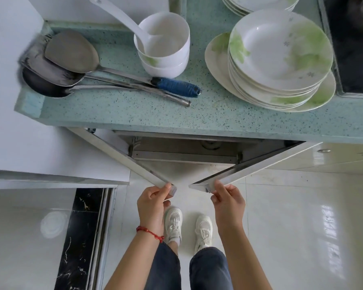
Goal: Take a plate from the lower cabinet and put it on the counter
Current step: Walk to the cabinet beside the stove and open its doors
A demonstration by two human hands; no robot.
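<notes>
A stack of plates (281,53), white with green leaf prints, is sitting on the speckled green counter (134,114) at the far right, just beside the dark cooktop (356,49); no plate is showing inside the lower cabinet (184,151), whose shadowed opening is revealing only a metal rail. A person is standing before it, the left hand (153,204) pinching the near corner of the left door (122,155) and the right hand (226,199) clamping its fingers on the corner of the right door (258,166), both doors swinging outward with their free edges almost meeting between the person and the cabinet. A red string is circling the left wrist. On the counter to the left, stacked white bowls (164,49) are holding a white plastic ladle (122,19), and metal spatulas (71,53), one with a blue-wrapped handle, are lying beside them. More plates (258,2) are stacking at the far edge. White sneakers (203,229) are resting on the glossy tiled floor below.
</notes>
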